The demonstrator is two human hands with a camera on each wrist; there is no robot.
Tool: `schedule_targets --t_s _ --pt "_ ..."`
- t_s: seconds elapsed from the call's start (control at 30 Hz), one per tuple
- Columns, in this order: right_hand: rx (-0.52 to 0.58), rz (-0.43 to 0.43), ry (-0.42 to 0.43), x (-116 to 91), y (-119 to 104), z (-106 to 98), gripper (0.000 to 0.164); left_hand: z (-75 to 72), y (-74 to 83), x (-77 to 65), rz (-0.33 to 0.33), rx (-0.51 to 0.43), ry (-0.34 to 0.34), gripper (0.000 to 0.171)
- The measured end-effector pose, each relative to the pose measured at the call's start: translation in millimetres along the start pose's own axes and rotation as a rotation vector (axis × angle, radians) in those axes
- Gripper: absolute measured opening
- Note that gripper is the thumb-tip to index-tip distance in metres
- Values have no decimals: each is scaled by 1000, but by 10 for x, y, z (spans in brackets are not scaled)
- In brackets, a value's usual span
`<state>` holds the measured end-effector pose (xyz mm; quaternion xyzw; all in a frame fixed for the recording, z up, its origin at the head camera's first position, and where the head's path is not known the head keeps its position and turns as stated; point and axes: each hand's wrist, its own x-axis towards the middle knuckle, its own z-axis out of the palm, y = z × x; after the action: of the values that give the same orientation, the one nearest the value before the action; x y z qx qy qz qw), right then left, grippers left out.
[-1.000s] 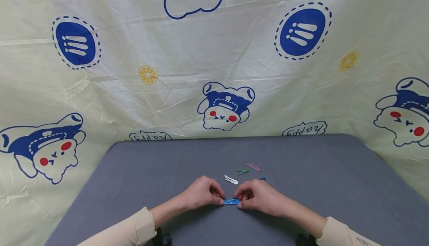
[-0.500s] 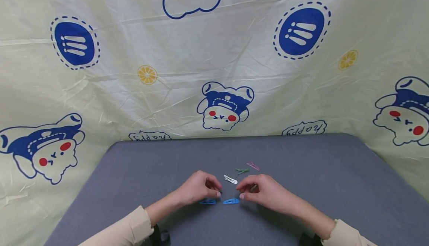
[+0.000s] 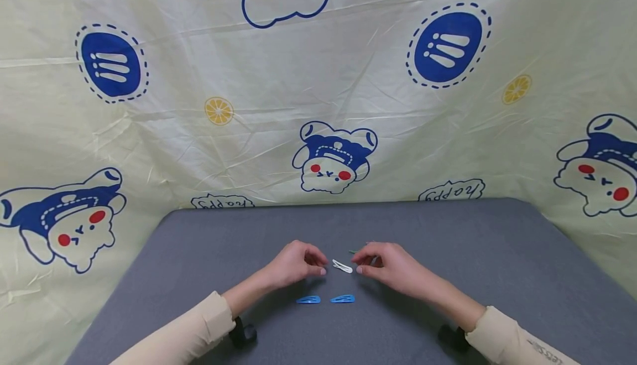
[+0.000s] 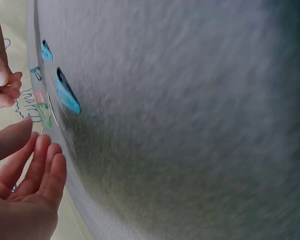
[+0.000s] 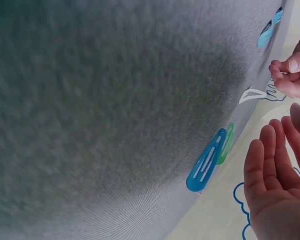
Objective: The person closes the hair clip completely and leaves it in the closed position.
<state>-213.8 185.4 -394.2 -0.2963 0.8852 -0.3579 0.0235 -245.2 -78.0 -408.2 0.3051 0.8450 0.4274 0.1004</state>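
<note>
A white snap hair clip [image 3: 342, 266] lies on the grey table between my two hands. My left hand [image 3: 298, 264] hovers just left of it, fingers loosely bent and holding nothing. Just to the clip's right, my right hand [image 3: 390, 264] has the same relaxed bend, also with nothing in it. Nearer to me, two blue hair clips [image 3: 308, 300] lie side by side in a row. In the right wrist view, a darker blue hair clip [image 5: 206, 162] and a green hair clip [image 5: 227, 144] lie close together; from the head, my right hand covers most of them.
The grey cloth-covered table [image 3: 224, 238] reaches back to a pale curtain [image 3: 169, 138] printed with cartoon bears. A pinkish-red clip [image 4: 38, 96] shows small in the left wrist view. Black wrist straps [image 3: 243, 334] sit below my sleeves.
Both hands were pinching the right-hand blue hair clip; they let it go. They then moved forward to either side of the white clip, uncovering the left blue clip.
</note>
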Motion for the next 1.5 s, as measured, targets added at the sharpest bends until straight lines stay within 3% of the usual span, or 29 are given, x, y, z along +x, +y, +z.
schedule_targets --t_s 0.13,0.43,0.87,1.5 --pt "-21 -17 -25 67 43 18 17 -41 -41 71 -22 -3 -44 15" --pt "-46 9 -87 203 133 69 17 -74 -139 206 -44 -36 -74 17" --pt "-90 46 -70 290 157 152 13 -141 -204 269 -46 -118 -163 18" --pt "-116 71 -45 295 120 251 8 -87 -257 228 -72 -136 -127 20"
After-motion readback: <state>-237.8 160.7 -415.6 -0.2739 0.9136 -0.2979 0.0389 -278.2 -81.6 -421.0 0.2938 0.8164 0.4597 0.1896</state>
